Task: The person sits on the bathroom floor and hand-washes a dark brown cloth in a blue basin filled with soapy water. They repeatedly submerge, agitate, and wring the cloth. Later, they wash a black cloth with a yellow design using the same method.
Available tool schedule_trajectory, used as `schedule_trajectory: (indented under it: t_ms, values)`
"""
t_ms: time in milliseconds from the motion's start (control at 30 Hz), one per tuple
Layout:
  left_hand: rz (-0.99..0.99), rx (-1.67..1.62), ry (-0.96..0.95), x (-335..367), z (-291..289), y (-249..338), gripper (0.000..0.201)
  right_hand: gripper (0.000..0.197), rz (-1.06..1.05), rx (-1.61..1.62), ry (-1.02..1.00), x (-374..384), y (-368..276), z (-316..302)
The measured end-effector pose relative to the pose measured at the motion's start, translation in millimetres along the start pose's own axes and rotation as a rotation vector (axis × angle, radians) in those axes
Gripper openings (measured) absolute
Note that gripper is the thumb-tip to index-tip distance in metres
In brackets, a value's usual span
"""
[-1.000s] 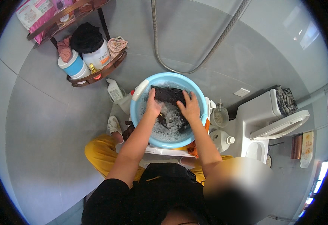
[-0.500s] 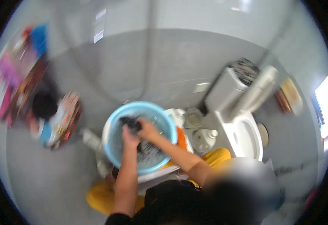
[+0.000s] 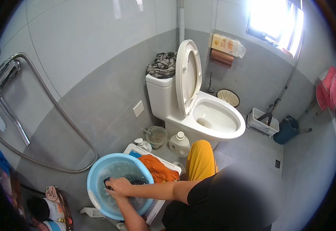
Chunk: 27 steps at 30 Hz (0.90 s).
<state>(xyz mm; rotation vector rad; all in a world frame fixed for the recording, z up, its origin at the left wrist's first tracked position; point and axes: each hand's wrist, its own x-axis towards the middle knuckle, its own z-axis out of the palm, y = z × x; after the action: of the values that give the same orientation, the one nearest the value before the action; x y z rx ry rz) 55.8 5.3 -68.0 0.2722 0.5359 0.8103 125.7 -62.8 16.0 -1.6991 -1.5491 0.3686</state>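
Observation:
A light blue plastic basin [image 3: 92, 173] holds cloudy, sudsy water. Over its left half my right hand [image 3: 122, 185] is closed round a wet dark cloth [image 3: 107, 183], a bit of which sticks out past the fingers. My left hand [image 3: 116, 193] is pressed against the right one from below, gripping the same bunch; its fingers are partly hidden. More dark fabric lies in the water to the right of my hands. An orange cloth [image 3: 158, 168] lies against the basin's right side, on a white board-like surface [image 3: 171, 164] under the basin.
Behind stand a pump bottle [image 3: 143, 145], a clear tub [image 3: 156, 137] and a white jug [image 3: 179, 144]. A toilet [image 3: 218, 117] with its lid up is farther right. A shower hose [image 3: 66, 115] loops down at left. A white spray bottle [image 3: 92, 212] lies beside the basin.
The view has swung to the right and sharpened, bringing the toilet and window in fully. My hands, still together on the dark cloth, now sit nearer the basin's left side.

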Motion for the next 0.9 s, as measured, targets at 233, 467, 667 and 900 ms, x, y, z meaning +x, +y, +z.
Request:
schedule_trajectory:
  t_ms: [233, 467, 667, 900]
  values:
    - [0.090, 0.111, 0.197, -25.7, 25.9, 8.3, 0.046, 0.042, 0.291, -0.055, -0.184, 41.4, 54.5, 7.9]
    - [0.537, 0.067, 0.374, -17.4, -39.2, 26.5, 0.029, 0.059, 0.485, 0.194, -0.060, 42.3, 109.2, 10.0]
    - [0.305, 0.304, 0.629, -42.3, -2.9, 31.9, 0.032, 0.047, 0.173, -0.206, -0.275, 21.9, 89.0, 14.8]
    - [0.195, 0.346, 0.614, -30.5, -25.5, 30.3, 0.050, 0.053, 0.163, -0.552, -0.688, 40.4, 140.4, 48.7]
